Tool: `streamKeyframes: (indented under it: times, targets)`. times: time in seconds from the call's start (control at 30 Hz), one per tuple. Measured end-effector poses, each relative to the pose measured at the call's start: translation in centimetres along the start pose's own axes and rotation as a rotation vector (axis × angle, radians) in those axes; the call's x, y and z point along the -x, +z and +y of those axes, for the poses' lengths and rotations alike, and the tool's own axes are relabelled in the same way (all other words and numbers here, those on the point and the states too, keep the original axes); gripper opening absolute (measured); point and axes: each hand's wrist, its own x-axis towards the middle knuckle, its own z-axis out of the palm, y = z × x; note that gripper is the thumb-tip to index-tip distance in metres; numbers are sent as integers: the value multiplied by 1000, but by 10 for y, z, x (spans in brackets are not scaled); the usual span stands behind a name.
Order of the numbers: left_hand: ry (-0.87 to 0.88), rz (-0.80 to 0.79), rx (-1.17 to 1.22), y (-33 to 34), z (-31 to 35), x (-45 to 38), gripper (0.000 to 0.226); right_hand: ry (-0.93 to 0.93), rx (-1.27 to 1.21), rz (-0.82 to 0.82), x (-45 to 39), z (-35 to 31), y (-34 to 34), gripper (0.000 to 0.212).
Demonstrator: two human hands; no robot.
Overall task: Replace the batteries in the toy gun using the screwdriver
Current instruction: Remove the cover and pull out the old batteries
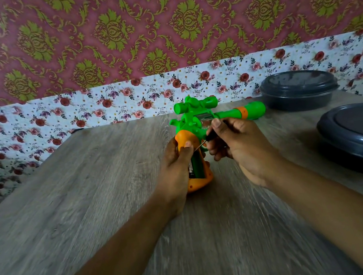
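A green and orange toy gun [199, 121] is held over the wooden table [91, 195], barrel pointing right, orange grip toward me. My left hand [175, 168] grips the orange handle, thumb on its upper edge. The battery compartment [195, 166] in the grip is open, and a dark battery shows inside. My right hand [234, 144] holds a small black-handled screwdriver [208, 139], its thin metal tip pointing left at the top of the grip near my left thumb.
A dark grey lidded container [299, 90] stands at the back right against the flowered wall. A second grey lidded container [360, 137] sits at the right edge, close to my right forearm. The table's left edge runs diagonally at the left.
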Motion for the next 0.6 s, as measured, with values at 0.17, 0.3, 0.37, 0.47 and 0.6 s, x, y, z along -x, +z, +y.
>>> streamKeyframes:
  times: [0.17, 0.3, 0.37, 0.47, 0.6]
  targets:
    - [-71, 0, 31, -1, 0, -1, 22, -1, 25, 62, -5, -6, -4, 32]
    - [-120, -14, 78, -3, -2, -2, 52, -71, 193, -62, -4, -9, -2, 29]
    - [-120, -7, 79, -1, -1, -1, 57, -166, 458, -154, -2, -5, 2, 24]
    - [-119, 4, 79, 2, 1, 0, 60, -249, 736, -265, 3, 0, 8, 14]
    - [-107, 39, 67, 2, 2, 0, 65, -323, 806, -270, 10, -1, 9, 22]
